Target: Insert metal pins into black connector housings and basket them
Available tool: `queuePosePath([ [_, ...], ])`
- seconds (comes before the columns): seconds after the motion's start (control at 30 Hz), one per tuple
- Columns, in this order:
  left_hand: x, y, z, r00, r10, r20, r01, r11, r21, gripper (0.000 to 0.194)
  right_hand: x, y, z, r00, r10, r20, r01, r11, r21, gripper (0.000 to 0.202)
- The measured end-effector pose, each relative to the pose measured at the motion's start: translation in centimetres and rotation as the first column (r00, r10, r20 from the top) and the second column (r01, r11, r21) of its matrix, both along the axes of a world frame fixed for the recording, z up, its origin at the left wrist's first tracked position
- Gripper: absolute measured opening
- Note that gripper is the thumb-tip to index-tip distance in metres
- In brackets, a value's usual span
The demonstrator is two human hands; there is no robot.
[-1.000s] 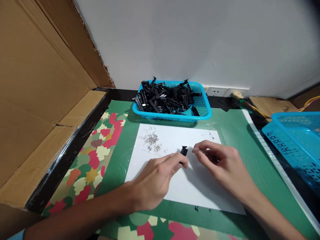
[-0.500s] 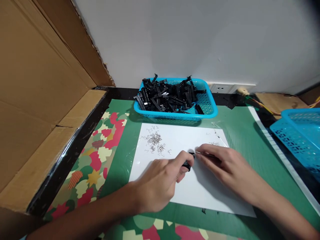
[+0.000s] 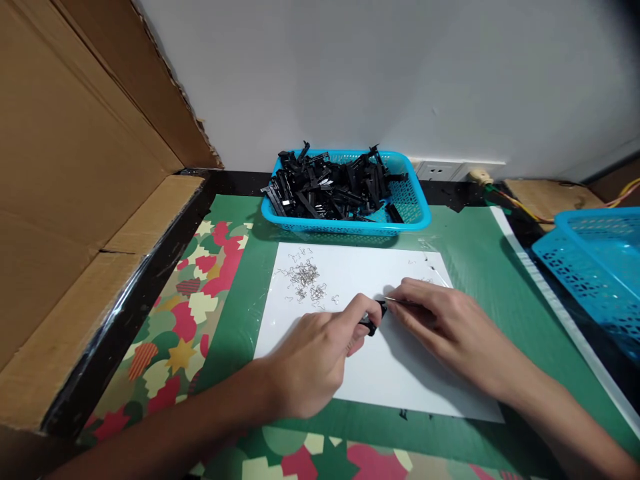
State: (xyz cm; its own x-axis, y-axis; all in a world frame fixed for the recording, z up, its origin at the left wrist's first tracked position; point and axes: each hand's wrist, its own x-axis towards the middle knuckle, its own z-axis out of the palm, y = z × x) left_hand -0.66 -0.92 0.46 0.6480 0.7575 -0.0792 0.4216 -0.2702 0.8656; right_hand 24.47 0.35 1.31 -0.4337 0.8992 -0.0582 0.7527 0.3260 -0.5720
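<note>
a small black part (image 3: 370, 328) is held in the left hand (image 3: 317, 353), pinched between the thumb and the bent forefinger, with its ends left showing past them. the part is thus placed between the two hands, above the middle of the white paper (image 3: 425, 380), its far end just beside the right fingertips. by the right hand (image 3: 450, 327), closed to a narrow pinch, a slender metal tool (image 3: 400, 302) is gripped, its tip pointed towards the part; whether the two are touching cannot be told.

on the paper, a loose heap of thin wire pieces (image 3: 304, 275) is spread near the far left corner, beyond the left hand. a few more bits are seen by the far right corner, partly hidden by the right hand. the paper is laid on the green-covered bench (image 3: 465, 240). near the bench's far edge, a blue basket (image 3: 345, 227) is heaped with black parts (image 3: 330, 190); at the right edge, a second blue basket (image 3: 580, 267) is partly seen. dark scraps (image 3: 403, 415) are found by the paper's near edge.
</note>
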Motion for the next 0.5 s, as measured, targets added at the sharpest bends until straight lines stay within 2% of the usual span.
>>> queuePosePath([
  [0.17, 0.0, -0.3, 0.0, 0.999, -0.029, -0.025, 0.031, 0.996, 0.08, 0.034, -0.2, -0.2, -0.4, 0.999, 0.015, 0.041, -0.019, 0.995, 0.097, 0.024],
  [0.5, -0.1, -0.1, 0.1, 1.0, -0.01, -0.011, 0.01, 1.0, 0.019, 0.047, -0.7, -0.6, -1.8, 1.0, 0.005, 0.027, -0.012, 0.964, 0.267, 0.027],
])
